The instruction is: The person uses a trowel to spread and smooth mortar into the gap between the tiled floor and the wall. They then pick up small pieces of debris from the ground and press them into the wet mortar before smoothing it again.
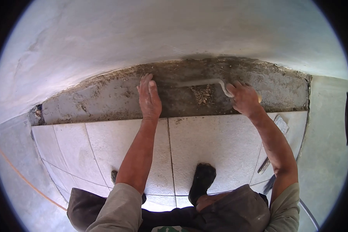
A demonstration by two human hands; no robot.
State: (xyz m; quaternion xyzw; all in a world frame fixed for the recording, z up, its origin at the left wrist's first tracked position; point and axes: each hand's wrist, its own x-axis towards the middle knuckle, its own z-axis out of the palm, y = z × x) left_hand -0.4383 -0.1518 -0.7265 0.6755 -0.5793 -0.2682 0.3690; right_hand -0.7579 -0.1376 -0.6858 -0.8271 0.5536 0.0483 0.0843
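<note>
Spreading or levelling of a mortar strip, seen from above with clock positions read about the centre of the view. The right hand (244,96), between two and three o'clock, was closed round the handle of a trowel (201,81); the crooked neck and pale blade of this tool reached away toward twelve o'clock, over the grey mortar (96,98). The blade's far end was blurred, and its contact with the surface could not be settled. The left hand (149,96), at ten o'clock, was extended flat with its fingers close together and gripped nothing visible; whether it touched the mortar could not be told. A patch of loose crumbs (203,94) lay at two o'clock, just beside the blade. The strip ran between the wall (174,31), at twelve o'clock, and the edge of the laid tiles (212,135), at six. A second tool (281,125), at three o'clock, rested on the tiles, partly hidden by the right forearm.

The step in hand was judged to be working the bed's surface; the next move appeared to call for a low, even blade angle over the crumbs, clear of the tile edge.
</note>
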